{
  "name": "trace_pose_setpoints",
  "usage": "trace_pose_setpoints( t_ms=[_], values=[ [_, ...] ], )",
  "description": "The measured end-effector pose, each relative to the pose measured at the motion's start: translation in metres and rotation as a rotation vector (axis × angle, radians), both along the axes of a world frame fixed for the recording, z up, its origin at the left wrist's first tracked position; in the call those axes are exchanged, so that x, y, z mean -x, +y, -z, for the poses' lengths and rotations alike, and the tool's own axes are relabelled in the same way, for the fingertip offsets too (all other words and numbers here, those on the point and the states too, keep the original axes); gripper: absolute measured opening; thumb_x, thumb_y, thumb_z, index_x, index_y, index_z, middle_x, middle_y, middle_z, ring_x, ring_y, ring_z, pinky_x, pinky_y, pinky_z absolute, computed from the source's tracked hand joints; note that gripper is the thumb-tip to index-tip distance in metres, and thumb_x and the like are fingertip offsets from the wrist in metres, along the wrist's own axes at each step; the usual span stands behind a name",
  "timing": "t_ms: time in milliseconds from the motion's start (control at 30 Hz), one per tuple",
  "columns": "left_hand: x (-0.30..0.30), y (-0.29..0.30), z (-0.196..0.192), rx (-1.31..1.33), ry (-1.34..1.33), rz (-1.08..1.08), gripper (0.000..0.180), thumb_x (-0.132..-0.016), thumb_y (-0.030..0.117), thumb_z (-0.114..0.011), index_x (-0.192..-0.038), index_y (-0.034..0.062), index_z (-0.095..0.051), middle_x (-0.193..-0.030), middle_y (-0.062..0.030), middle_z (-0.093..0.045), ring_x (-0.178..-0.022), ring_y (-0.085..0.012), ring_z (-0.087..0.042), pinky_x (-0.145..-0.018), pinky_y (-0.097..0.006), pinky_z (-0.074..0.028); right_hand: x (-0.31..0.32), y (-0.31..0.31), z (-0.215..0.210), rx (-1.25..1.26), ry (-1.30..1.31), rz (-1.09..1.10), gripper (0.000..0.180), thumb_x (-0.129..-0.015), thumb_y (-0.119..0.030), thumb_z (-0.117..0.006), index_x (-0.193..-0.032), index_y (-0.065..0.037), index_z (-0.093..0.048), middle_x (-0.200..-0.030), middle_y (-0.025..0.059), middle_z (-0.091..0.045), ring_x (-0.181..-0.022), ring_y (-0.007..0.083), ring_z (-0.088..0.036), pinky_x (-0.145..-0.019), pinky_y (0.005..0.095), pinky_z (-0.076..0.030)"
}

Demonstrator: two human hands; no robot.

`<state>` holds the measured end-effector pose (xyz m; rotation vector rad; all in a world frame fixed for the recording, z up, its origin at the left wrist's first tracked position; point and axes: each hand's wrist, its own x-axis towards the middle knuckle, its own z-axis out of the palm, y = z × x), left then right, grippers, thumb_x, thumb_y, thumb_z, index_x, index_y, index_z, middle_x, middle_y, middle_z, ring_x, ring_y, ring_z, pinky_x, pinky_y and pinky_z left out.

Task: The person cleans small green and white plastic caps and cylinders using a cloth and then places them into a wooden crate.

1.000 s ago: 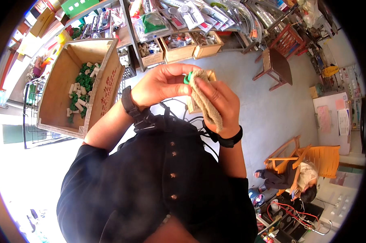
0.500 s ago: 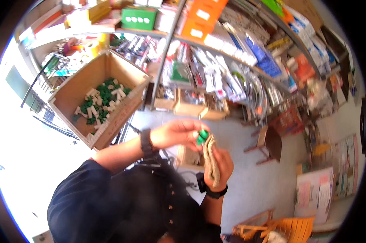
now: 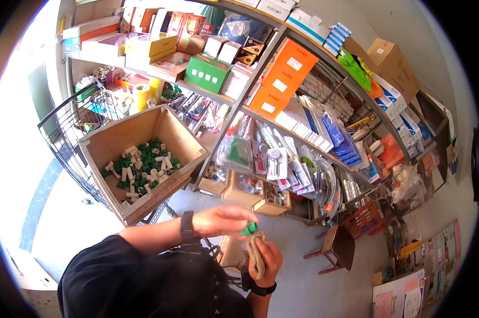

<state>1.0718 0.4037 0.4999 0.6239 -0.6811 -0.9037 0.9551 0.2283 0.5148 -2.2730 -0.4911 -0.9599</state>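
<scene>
My left hand (image 3: 222, 221), a dark band on its wrist, is closed on a small green plastic pipe fitting (image 3: 248, 229), held between the thumb and fingers. Just below and to the right, my right hand (image 3: 271, 259) grips a folded tan cloth (image 3: 257, 257), whose upper end is close against the fitting. Whether the cloth touches it I cannot tell. To the left, a large open wooden box (image 3: 144, 210) holds many green fittings (image 3: 153, 149) and short white tubular pieces (image 3: 129, 172).
The box rests on a black wire cart (image 3: 70, 122). Behind stand metal shelves with a green box (image 3: 207, 73), orange boxes (image 3: 279, 79) and hanging packaged goods. Small wooden bins (image 3: 243, 191) sit below. At right is a dark wooden stool (image 3: 339, 246).
The view has tilted up, so more shelving shows and both hands sit lower in the picture. The green fitting has turned in my left fingers, and the cloth stays in my right hand.
</scene>
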Motion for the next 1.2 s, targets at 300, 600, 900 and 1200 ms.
trace_pose_setpoints(
  t_ms=[300,600,900,1200],
  values=[
    [0.005,-0.004,0.004,-0.066,-0.253,-0.034,0.041,-0.092,0.006,-0.056,-0.132,0.0032,-0.048,-0.122,-0.0015,-0.054,-0.112,-0.0098,-0.049,-0.097,-0.028,-0.039,-0.002,0.011,-0.002,0.012,-0.033,-0.032,0.027,-0.073,-0.001,-0.063,-0.100,-0.003,-0.063,-0.080,0.0130,-0.059,-0.065,0.0300,-0.057,-0.057,0.0346,-0.045],
    [0.001,0.000,0.004,-0.016,-0.239,0.016,0.038,-0.083,-0.002,-0.065,-0.120,0.0011,-0.055,-0.110,-0.0029,-0.059,-0.103,-0.0107,-0.055,-0.092,-0.027,-0.045,0.000,0.003,0.015,-0.047,-0.034,-0.096,0.032,-0.072,-0.003,-0.070,-0.103,-0.010,-0.067,-0.082,0.0083,-0.063,-0.068,0.0223,-0.061,-0.058,0.0296,-0.047],
    [-0.004,-0.002,0.004,-0.021,-0.147,0.080,0.040,-0.087,0.001,-0.060,-0.126,0.0017,-0.050,-0.120,-0.0048,-0.054,-0.109,-0.0124,-0.052,-0.095,-0.031,-0.044,0.003,-0.001,0.010,-0.039,-0.102,0.042,0.023,-0.074,-0.009,-0.063,-0.096,-0.001,-0.062,-0.078,0.0150,-0.061,-0.064,0.0340,-0.058,-0.056,0.0377,-0.046],
    [0.000,-0.002,0.002,0.068,-0.293,0.057,0.038,-0.087,0.001,-0.061,-0.123,0.0040,-0.050,-0.111,0.0000,-0.055,-0.103,-0.0096,-0.052,-0.089,-0.027,-0.043,-0.006,0.000,0.014,0.026,-0.103,-0.133,0.024,-0.076,-0.004,-0.063,-0.100,-0.002,-0.062,-0.085,0.0152,-0.063,-0.068,0.0315,-0.060,-0.059,0.0359,-0.048]
  ],
)
